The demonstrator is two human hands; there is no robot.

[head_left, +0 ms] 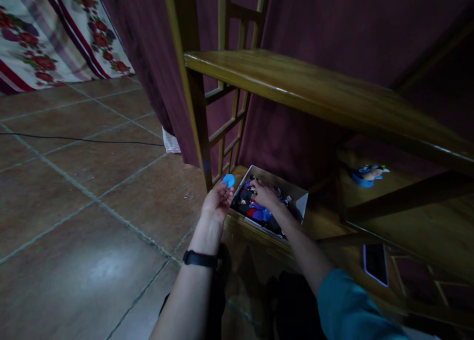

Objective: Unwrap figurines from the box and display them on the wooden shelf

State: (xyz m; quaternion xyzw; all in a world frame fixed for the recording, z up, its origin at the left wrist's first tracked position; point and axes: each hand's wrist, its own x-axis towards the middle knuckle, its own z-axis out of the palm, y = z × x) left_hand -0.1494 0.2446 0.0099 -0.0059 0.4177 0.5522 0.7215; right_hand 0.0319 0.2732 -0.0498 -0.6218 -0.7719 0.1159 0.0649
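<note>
A small light-blue disc (228, 181) is pinched in the fingers of my left hand (217, 199), palm up, just left of a cardboard box. My right hand (264, 192) reaches down into that white-edged box (301, 206), its fingers among a jumble of small figures (255, 212) in purple, red, black and blue. What the right fingertips touch is too dark and small to make out. The box rests on the lowest wooden shelf. A black band (200, 259) circles my left wrist.
A wooden shelf board (296, 75) juts out above the box. On a board to the right stands a figure on a blue base (365, 177). Lower down lies a dark tablet-like object (375, 264). A thin cable (81, 140) crosses the tiled floor (74, 182) at left.
</note>
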